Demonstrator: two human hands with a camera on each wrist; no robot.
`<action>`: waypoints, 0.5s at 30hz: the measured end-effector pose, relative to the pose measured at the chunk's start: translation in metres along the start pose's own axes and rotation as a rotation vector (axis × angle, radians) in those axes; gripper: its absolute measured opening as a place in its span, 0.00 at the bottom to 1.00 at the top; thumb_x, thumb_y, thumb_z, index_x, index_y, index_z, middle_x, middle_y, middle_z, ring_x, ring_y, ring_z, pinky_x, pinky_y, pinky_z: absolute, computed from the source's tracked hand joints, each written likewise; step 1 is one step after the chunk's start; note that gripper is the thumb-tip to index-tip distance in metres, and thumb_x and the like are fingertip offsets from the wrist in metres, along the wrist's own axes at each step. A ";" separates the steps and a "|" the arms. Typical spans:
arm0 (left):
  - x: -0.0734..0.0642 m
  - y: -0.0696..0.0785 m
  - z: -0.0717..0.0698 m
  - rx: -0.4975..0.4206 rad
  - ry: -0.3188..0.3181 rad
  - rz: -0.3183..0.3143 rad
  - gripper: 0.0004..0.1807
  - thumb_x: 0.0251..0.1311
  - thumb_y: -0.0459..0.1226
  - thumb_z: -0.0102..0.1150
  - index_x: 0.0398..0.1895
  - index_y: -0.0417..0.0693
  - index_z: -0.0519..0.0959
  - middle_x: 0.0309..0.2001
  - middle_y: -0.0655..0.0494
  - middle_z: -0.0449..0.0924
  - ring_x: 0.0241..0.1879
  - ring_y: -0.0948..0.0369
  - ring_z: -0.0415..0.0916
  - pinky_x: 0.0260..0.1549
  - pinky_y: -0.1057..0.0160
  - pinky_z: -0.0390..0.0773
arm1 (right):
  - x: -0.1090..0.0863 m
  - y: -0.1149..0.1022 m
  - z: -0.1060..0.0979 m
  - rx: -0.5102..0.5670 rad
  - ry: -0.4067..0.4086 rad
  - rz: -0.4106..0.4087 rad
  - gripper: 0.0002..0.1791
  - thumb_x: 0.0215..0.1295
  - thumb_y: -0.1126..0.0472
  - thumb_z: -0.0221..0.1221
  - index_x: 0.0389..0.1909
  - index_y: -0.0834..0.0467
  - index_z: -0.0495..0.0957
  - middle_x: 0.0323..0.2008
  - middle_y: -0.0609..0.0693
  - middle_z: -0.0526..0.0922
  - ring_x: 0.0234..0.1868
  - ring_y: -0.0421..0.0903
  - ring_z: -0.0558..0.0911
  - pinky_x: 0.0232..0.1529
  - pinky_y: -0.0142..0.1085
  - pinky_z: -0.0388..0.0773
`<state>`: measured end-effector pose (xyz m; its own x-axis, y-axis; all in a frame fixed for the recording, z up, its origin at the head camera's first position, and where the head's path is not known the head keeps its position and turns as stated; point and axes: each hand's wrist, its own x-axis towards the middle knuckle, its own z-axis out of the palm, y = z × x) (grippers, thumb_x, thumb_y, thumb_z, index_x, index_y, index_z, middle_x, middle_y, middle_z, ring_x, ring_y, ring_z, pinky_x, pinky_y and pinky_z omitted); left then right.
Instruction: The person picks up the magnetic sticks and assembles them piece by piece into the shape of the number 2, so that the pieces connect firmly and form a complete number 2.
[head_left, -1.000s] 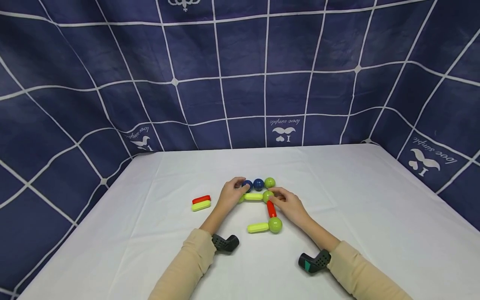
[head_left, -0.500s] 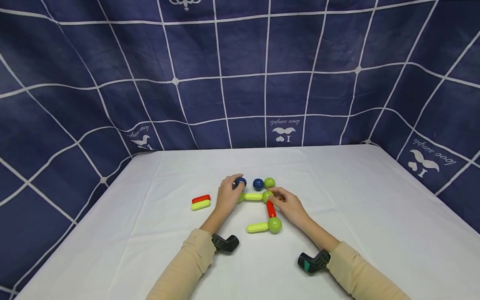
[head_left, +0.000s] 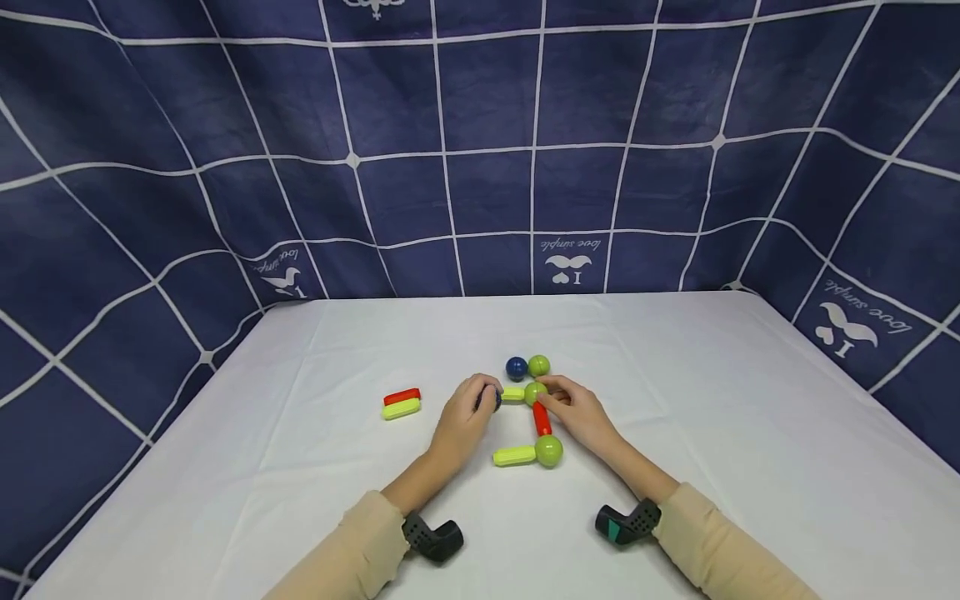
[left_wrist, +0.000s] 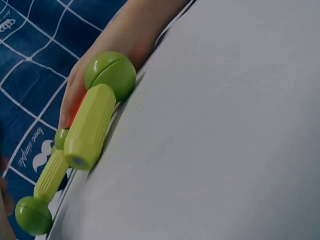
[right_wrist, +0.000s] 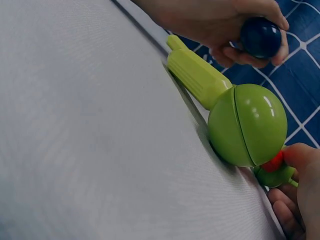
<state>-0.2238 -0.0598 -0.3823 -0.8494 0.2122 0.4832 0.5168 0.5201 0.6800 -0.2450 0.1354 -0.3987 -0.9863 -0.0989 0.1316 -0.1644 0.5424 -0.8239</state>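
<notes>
My left hand (head_left: 463, 421) grips a dark blue ball (right_wrist: 261, 37), raised above the far end of a chain of rods and balls. With thumb and fingers my right hand (head_left: 583, 414) holds the green ball (head_left: 534, 392) at the chain's back right corner. From that ball a yellow-green rod (head_left: 513, 394) runs left to another green ball (left_wrist: 33, 216), hidden behind my left hand in the head view. A red rod (head_left: 542, 419) leads toward me to a nearer green ball (head_left: 549, 451), and a second yellow-green rod (head_left: 514, 456) sticks out left from it, its end free.
Just behind the chain lie a loose blue ball (head_left: 517, 368) and a loose green ball (head_left: 538, 365) side by side. Off to the left, a red rod (head_left: 402, 396) and a yellow-green rod (head_left: 401, 409) lie together. A blue checked curtain (head_left: 480, 200) borders the white table (head_left: 300, 500).
My left hand picked the leftmost blue ball out of the back row, then brought it toward me over the chain's left end. My right hand stays on its green ball.
</notes>
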 end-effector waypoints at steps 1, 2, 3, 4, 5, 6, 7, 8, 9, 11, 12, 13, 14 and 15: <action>-0.004 0.001 -0.003 -0.017 -0.062 -0.008 0.11 0.67 0.42 0.41 0.38 0.49 0.74 0.36 0.58 0.73 0.35 0.64 0.67 0.36 0.66 0.70 | 0.000 0.000 0.000 -0.002 0.000 -0.002 0.19 0.60 0.53 0.57 0.52 0.54 0.75 0.43 0.54 0.80 0.36 0.44 0.74 0.34 0.31 0.70; -0.007 0.000 -0.006 -0.036 -0.123 -0.018 0.11 0.66 0.44 0.43 0.39 0.49 0.73 0.36 0.58 0.72 0.35 0.64 0.67 0.36 0.66 0.70 | 0.000 0.000 0.000 -0.001 -0.001 -0.005 0.19 0.61 0.53 0.57 0.52 0.54 0.74 0.43 0.54 0.80 0.36 0.44 0.74 0.34 0.31 0.70; -0.010 -0.001 -0.010 -0.052 -0.183 -0.029 0.11 0.65 0.45 0.45 0.40 0.50 0.73 0.36 0.58 0.72 0.35 0.64 0.67 0.35 0.67 0.69 | 0.001 0.000 -0.001 -0.003 -0.003 -0.009 0.19 0.61 0.54 0.57 0.52 0.55 0.74 0.44 0.54 0.80 0.36 0.44 0.74 0.35 0.31 0.70; -0.013 -0.003 -0.014 -0.066 -0.240 -0.036 0.11 0.64 0.46 0.48 0.41 0.51 0.73 0.37 0.58 0.71 0.35 0.64 0.66 0.35 0.68 0.69 | 0.000 0.000 -0.001 -0.002 -0.005 -0.011 0.19 0.61 0.54 0.57 0.52 0.55 0.74 0.44 0.54 0.80 0.36 0.44 0.74 0.35 0.31 0.71; -0.015 -0.005 -0.018 -0.075 -0.290 -0.037 0.11 0.62 0.46 0.51 0.41 0.51 0.72 0.37 0.58 0.70 0.34 0.64 0.66 0.34 0.68 0.69 | 0.000 0.000 -0.001 -0.001 -0.005 -0.013 0.19 0.61 0.54 0.57 0.52 0.55 0.74 0.44 0.54 0.80 0.36 0.44 0.74 0.36 0.31 0.71; -0.018 -0.007 -0.021 -0.080 -0.332 -0.037 0.11 0.60 0.46 0.54 0.41 0.52 0.72 0.37 0.58 0.69 0.34 0.64 0.66 0.33 0.69 0.69 | 0.000 0.000 -0.001 0.001 -0.006 -0.014 0.19 0.61 0.53 0.57 0.52 0.55 0.74 0.44 0.54 0.80 0.36 0.44 0.75 0.36 0.31 0.71; -0.020 -0.010 -0.025 -0.079 -0.370 -0.033 0.11 0.58 0.45 0.57 0.40 0.53 0.72 0.38 0.59 0.69 0.35 0.64 0.66 0.34 0.69 0.69 | 0.000 0.000 -0.001 0.002 -0.007 -0.017 0.19 0.61 0.53 0.57 0.52 0.54 0.74 0.44 0.54 0.80 0.36 0.44 0.75 0.37 0.31 0.71; -0.022 -0.013 -0.028 -0.070 -0.403 -0.023 0.11 0.56 0.44 0.59 0.39 0.53 0.72 0.38 0.60 0.69 0.35 0.64 0.66 0.34 0.70 0.69 | 0.000 0.000 0.000 0.003 -0.008 -0.019 0.19 0.61 0.53 0.57 0.52 0.54 0.74 0.44 0.54 0.80 0.37 0.44 0.75 0.37 0.31 0.71; -0.023 -0.014 -0.031 -0.056 -0.433 -0.012 0.11 0.54 0.43 0.60 0.38 0.53 0.72 0.38 0.60 0.69 0.36 0.65 0.66 0.36 0.69 0.69 | 0.000 0.000 0.000 0.003 -0.009 -0.020 0.19 0.61 0.53 0.57 0.52 0.55 0.74 0.44 0.54 0.80 0.37 0.44 0.75 0.37 0.31 0.71; -0.026 -0.017 -0.033 -0.023 -0.480 0.010 0.10 0.53 0.40 0.60 0.37 0.53 0.72 0.39 0.61 0.70 0.39 0.65 0.67 0.40 0.68 0.70 | 0.000 0.000 -0.001 0.003 -0.010 -0.022 0.19 0.61 0.53 0.57 0.52 0.55 0.74 0.45 0.54 0.80 0.37 0.44 0.75 0.37 0.31 0.71; -0.026 -0.017 -0.034 0.002 -0.504 0.018 0.09 0.53 0.39 0.58 0.37 0.54 0.72 0.39 0.62 0.70 0.41 0.66 0.67 0.43 0.67 0.70 | -0.001 0.000 -0.001 0.001 -0.011 -0.021 0.19 0.61 0.53 0.57 0.52 0.55 0.74 0.46 0.54 0.80 0.37 0.44 0.75 0.36 0.31 0.71; -0.027 -0.016 -0.034 0.031 -0.525 0.025 0.08 0.54 0.38 0.56 0.37 0.55 0.71 0.39 0.63 0.70 0.42 0.66 0.68 0.45 0.67 0.70 | -0.001 0.001 -0.001 -0.003 -0.011 -0.021 0.19 0.61 0.53 0.57 0.52 0.54 0.74 0.46 0.54 0.79 0.37 0.44 0.75 0.35 0.31 0.71; -0.027 -0.015 -0.034 0.059 -0.543 0.034 0.07 0.54 0.38 0.54 0.37 0.55 0.71 0.39 0.63 0.71 0.42 0.67 0.68 0.46 0.66 0.70 | -0.001 0.001 -0.001 -0.005 -0.010 -0.020 0.19 0.61 0.53 0.56 0.52 0.54 0.74 0.47 0.54 0.79 0.37 0.44 0.75 0.35 0.30 0.71; -0.027 -0.014 -0.034 0.089 -0.559 0.044 0.08 0.55 0.37 0.51 0.38 0.55 0.71 0.40 0.63 0.71 0.42 0.67 0.68 0.47 0.65 0.70 | -0.001 0.001 -0.002 -0.008 -0.010 -0.018 0.19 0.61 0.53 0.56 0.52 0.54 0.74 0.47 0.54 0.79 0.37 0.44 0.74 0.34 0.30 0.71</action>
<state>-0.2044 -0.1005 -0.3864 -0.7675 0.6281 0.1283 0.5625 0.5638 0.6047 -0.2442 0.1375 -0.3987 -0.9831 -0.1171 0.1407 -0.1821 0.5469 -0.8171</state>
